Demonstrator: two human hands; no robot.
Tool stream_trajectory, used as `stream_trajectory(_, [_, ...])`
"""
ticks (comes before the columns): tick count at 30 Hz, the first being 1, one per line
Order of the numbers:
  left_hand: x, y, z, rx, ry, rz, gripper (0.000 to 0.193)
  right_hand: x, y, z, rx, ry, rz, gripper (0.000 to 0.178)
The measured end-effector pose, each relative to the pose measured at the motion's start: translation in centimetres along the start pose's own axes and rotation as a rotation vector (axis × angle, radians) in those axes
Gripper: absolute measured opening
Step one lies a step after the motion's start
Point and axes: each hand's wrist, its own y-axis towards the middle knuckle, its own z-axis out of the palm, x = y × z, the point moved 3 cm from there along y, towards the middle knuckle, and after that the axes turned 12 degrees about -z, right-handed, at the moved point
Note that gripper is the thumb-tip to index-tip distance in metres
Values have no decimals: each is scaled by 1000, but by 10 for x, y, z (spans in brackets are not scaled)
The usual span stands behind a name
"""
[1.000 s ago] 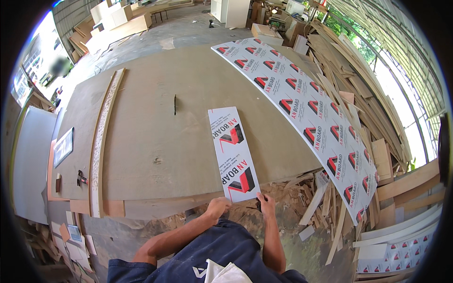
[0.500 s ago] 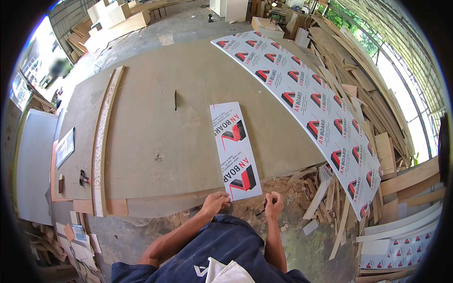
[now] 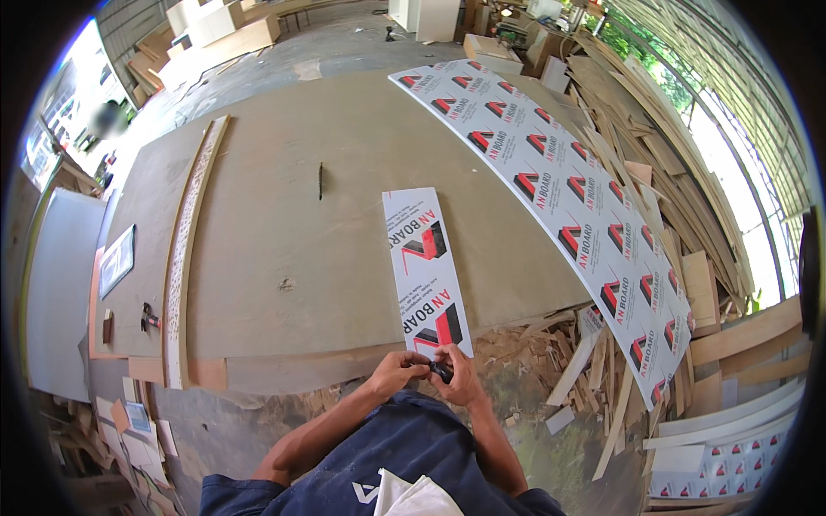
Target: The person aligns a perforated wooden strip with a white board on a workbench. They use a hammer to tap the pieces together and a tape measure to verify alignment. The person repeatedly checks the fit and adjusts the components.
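Observation:
A narrow white panel with red and black print (image 3: 424, 258) lies lengthwise in front of me on the large brown board (image 3: 344, 284). Just at its near end, my two hands come together. My right hand (image 3: 462, 380) is closed round a small black rounded object (image 3: 441, 371); its exact kind is unclear. My left hand (image 3: 398, 372) pinches with its fingertips right beside that object, and what lies between them is hidden. Farther up on the brown board is a thin dark stick-like thing (image 3: 321, 181).
A long printed white sheet (image 3: 551, 198) stretches along the right. On the left lie a long narrow strip (image 3: 191, 258), a hammer-like tool (image 3: 150, 317), a wooden block (image 3: 107, 327) and a flat clear-wrapped packet (image 3: 117, 262). Wood offcuts (image 3: 594, 361) litter the floor; planks (image 3: 680, 172) are piled beyond.
My right hand has moved left and up to meet my left hand, bringing the small black object with it. The left hand has stayed nearly in place. The panel has hardly moved.

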Motion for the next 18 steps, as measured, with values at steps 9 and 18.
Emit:
stream_trajectory(9, [19,-42,-62,-249,-185,3,16,9,33,67,279,5,-73,43])
stream_trajectory(18, [32,-132,-179,-659,-416,256,15,17,76,159,292,-140,-130,46])
